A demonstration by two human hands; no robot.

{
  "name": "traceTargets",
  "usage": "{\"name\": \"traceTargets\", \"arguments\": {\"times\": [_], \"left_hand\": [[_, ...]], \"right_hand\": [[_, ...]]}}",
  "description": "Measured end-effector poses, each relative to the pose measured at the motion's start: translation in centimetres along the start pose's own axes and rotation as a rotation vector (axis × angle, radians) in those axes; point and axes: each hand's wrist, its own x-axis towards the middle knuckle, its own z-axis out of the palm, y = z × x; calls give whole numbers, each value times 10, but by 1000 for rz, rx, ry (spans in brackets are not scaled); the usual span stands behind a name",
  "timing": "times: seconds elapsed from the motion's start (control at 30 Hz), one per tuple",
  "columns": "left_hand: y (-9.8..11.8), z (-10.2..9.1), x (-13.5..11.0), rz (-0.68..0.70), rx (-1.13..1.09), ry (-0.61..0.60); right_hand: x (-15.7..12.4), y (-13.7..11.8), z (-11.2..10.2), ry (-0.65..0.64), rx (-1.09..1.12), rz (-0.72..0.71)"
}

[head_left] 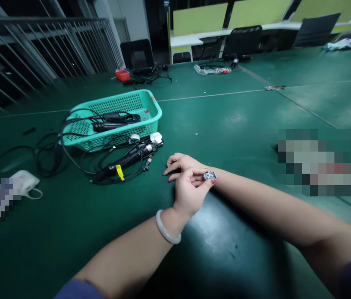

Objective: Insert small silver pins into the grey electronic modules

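My left hand (190, 191), with a pale bangle on its wrist, pinches a small silvery-blue rectangular part (209, 176) between thumb and fingers. Too little detail shows to name that part for sure. Behind it, crossing from the right, my right hand (183, 160) reaches low over the green tabletop (150, 232). Its fingers are loosely bent and apart, with nothing seen in them; the left hand covers some of it. Left of both hands lies a black corded power tool (131, 154) with a yellow tag (119, 172).
A turquoise plastic basket (155, 110) holds black tools and cables. Loose black cords (47, 160) spread left of it. Farther back are a small red box (122, 75), a clear plastic bag (204, 70) and chairs. Pixelated objects lie at both sides.
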Motion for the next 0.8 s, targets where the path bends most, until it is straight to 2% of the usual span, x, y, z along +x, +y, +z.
{"name": "traceTargets", "arguments": {"times": [0.13,0.3,0.43,0.5,0.6,0.7,0.8], "left_hand": [[1,-1,-1,-34,9,20],[4,-1,-2,-53,27,27],[6,-1,-2,-49,18,25],[7,-1,-2,-54,2,30],[7,-2,0,-71,-28,44],[5,-4,4,-86,-41,68],[3,-5,7,-86,-21,84]], "right_hand": [[15,1,9,22,-8,-68],[12,2,5,43,-32,-15],[-23,-1,-14,60,-46,64],[-49,-8,-25,107,45,252],[-84,-20,-37,270,208,484],[-105,-34,-38,336,351,565],[-115,-45,-33,423,397,610]]}}
